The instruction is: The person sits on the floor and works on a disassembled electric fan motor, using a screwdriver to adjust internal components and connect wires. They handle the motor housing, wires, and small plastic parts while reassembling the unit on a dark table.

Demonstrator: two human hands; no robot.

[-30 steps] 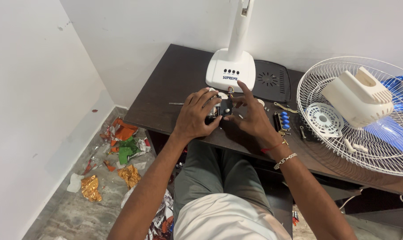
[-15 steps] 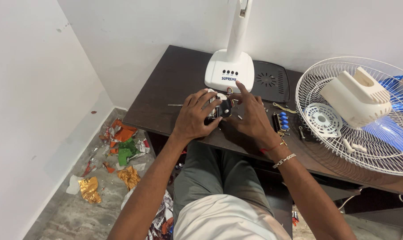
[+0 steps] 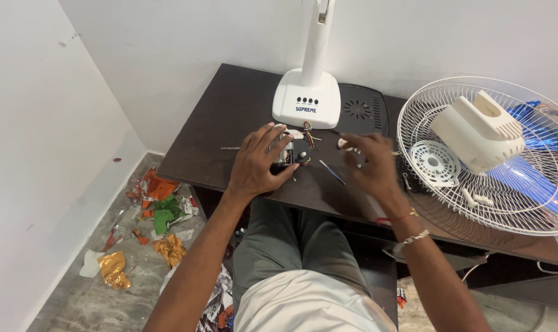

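White walls (image 3: pixel 168 55), dark table (image 3: pixel 229 123), littered floor (image 3: pixel 76 289).

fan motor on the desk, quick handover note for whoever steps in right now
Left hand: gripping the small dark motor part on the desk.
Right hand: lifted off the part, blurred, nothing visibly held.
Nearby: thin tool, white fan base with loose coloured wires, grille holding the motor cover.
Done: fan is apart.
Left: part and wires unattached.

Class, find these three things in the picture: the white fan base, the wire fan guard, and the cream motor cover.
White fan base (image 3: pixel 306 98), head view: on its sloping front face.
Wire fan guard (image 3: pixel 414 117), head view: on its left rim.
Cream motor cover (image 3: pixel 475 132), head view: on its side wall.
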